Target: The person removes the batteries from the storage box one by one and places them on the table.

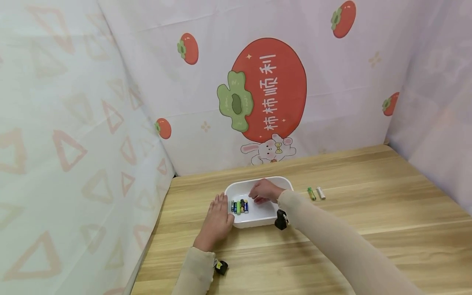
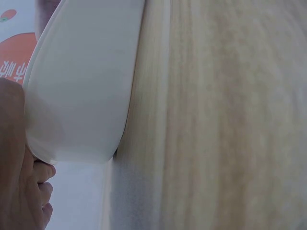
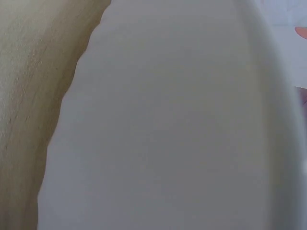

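Observation:
A white plastic tray (image 1: 258, 221) stands on the wooden table, its side wall (image 2: 86, 91) large in the left wrist view. Several batteries (image 1: 239, 207) of mixed colours lie side by side in its left part. My left hand (image 1: 216, 219) lies along the tray's left edge, fingers extended and thumb near the front corner. Inside the tray, just right of the battery row, my right hand (image 1: 264, 191) reaches down with bent fingers. I cannot tell whether those fingers hold anything. The tray wall (image 3: 158, 115) fills most of the right wrist view and hides the fingers there.
Right of the tray, a green battery (image 1: 312, 194) and a white battery (image 1: 321, 193) lie on the table (image 1: 368, 205). Printed cloth (image 1: 199, 151) hangs along the table's back edge, with more cloth at both sides. A small black camera (image 1: 281, 220) sits at the right wrist.

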`<control>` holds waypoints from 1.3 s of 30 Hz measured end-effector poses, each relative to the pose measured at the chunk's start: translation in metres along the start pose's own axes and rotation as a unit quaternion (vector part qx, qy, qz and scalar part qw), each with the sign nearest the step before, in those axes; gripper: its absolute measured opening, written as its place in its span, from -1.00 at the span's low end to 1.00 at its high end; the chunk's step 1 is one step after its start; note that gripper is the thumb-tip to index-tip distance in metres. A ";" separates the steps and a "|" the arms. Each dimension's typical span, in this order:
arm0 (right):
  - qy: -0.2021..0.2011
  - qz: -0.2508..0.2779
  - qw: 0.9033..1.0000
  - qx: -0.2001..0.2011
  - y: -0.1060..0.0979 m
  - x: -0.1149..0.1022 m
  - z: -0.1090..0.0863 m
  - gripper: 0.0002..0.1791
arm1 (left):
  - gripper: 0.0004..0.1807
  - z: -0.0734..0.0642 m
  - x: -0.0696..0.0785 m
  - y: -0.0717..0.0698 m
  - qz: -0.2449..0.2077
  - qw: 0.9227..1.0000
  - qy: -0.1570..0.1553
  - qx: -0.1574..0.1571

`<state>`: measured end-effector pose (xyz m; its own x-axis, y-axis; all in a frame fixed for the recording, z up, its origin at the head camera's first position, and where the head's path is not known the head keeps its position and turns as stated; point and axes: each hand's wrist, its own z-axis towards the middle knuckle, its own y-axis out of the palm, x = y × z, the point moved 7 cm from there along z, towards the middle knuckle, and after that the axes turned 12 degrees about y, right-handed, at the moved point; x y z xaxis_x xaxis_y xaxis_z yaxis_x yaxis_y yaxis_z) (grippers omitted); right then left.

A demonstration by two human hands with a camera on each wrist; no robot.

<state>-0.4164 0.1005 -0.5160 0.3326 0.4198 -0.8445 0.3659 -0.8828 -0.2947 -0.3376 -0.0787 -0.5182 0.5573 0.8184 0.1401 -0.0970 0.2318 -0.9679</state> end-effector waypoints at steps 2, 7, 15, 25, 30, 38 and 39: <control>-0.001 -0.005 1.000 0.001 0.003 0.000 0.001 -0.87 | -0.29 0.000 0.000 0.000 0.002 1.000 0.000 0.002; 0.009 -0.015 1.000 0.008 0.009 0.002 0.005 -0.90 | -0.28 0.000 0.001 0.000 0.001 1.000 0.001 0.003; 0.032 -0.034 0.999 0.018 0.014 0.004 0.012 -0.89 | -0.28 0.001 0.002 -0.001 -0.001 1.000 0.001 0.003; 0.037 -0.073 0.996 0.035 0.020 0.000 0.013 -0.93 | -0.29 0.003 0.002 -0.003 -0.004 1.000 0.002 0.002; 0.045 -0.109 0.992 0.048 0.024 -0.002 0.016 -0.88 | -0.29 0.002 0.001 -0.002 -0.004 1.000 -0.002 -0.003; 0.047 -0.171 0.982 0.066 0.030 0.001 0.025 -0.82 | -0.29 0.001 -0.001 0.001 -0.007 1.000 -0.008 -0.012; 0.048 -0.173 0.982 0.065 0.031 0.001 0.025 -0.82 | -0.29 0.001 -0.001 0.002 -0.006 1.000 -0.007 -0.010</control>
<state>-0.4267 0.0686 -0.5370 0.2914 0.7112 -0.6397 0.3593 -0.7012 -0.6159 -0.3395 -0.0785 -0.5196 0.5470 0.8228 0.1542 -0.0736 0.2308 -0.9702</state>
